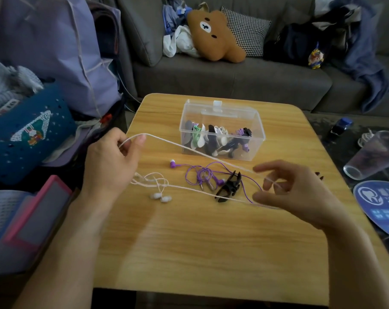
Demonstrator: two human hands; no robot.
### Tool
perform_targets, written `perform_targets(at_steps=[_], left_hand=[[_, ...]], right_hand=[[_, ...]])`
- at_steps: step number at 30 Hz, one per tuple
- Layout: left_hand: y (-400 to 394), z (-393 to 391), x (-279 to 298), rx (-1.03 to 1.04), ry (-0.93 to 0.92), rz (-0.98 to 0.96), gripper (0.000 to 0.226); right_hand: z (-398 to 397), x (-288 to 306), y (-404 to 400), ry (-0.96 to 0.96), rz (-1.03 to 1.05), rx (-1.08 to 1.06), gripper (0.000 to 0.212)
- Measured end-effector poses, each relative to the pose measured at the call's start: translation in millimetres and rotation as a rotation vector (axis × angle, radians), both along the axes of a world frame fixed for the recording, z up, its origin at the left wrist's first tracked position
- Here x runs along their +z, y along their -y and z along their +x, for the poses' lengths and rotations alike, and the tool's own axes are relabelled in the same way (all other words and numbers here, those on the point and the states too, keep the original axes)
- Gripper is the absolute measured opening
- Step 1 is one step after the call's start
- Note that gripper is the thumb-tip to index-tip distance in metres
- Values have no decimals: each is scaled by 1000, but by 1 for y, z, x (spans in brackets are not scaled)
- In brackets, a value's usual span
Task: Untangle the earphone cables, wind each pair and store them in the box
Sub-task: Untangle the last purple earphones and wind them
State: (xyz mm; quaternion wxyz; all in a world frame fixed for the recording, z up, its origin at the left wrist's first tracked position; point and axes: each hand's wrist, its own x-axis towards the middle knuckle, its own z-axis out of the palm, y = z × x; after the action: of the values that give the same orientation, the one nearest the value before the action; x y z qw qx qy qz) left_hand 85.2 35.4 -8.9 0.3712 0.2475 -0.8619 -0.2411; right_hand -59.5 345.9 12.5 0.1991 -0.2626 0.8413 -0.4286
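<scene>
Several wound pairs sit in the box [222, 112]. Left hand [110, 161] and right hand [287, 188] pinch the white cable [189, 148] taut; purple earphones [202, 175] remain tangled.

A cluttered living room in soft daylight.
A grey sofa [233, 79] strewn with clothes, a brown bear cushion [213, 34] and a checked pillow [247, 30] stands behind the wood-grain bench [211, 241]; purple bags [55, 47] pile left.

Head view, looking forward and down

Close over the wooden table [211, 241]; a grey sofa [233, 79] crosses the frame's top.
</scene>
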Motion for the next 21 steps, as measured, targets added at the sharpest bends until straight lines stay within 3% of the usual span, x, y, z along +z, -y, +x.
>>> perform_targets(at_steps=[1, 3, 5, 6, 7, 9, 10, 12, 14, 16, 18, 21], left_hand=[[0, 0, 2, 9, -7, -3, 39], [-1, 0, 4, -1, -14, -10, 36], [-3, 0, 5, -20, -92, 26, 39], [-3, -1, 5, -20, -169, 91, 42], [-3, -1, 7, -24, -256, 177, 44], [-1, -2, 9, -45, -390, 328, 45], [-1, -3, 9, -49, -398, 351, 46], [1, -2, 7, -31, -351, 299, 46], [2, -2, 4, -5, -297, 245, 46], [3, 0, 2, 4, -231, 193, 46], [5, 1, 1, -1, -177, 154, 49], [-10, 3, 11, -161, -115, 266, 39]], right_hand=[[1, 1, 0, -67, 161, -19, 49], [0, 1, 0, -140, 282, -101, 41], [0, -3, 1, -209, 182, -219, 26], [-1, -5, 2, -161, -1, -315, 14], [-2, -6, 4, -7, -250, -411, 3], [-2, -4, 9, 415, -747, -522, 15], [-3, -1, 9, 552, -867, -541, 17], [-4, 7, 4, 732, -852, -496, 24], [-5, 9, -3, 828, -690, -303, 39], [-7, 10, -10, 810, -508, -50, 59], [-7, 9, -16, 639, -367, 137, 74], [2, 1, -1, 257, -373, 68, 70]])
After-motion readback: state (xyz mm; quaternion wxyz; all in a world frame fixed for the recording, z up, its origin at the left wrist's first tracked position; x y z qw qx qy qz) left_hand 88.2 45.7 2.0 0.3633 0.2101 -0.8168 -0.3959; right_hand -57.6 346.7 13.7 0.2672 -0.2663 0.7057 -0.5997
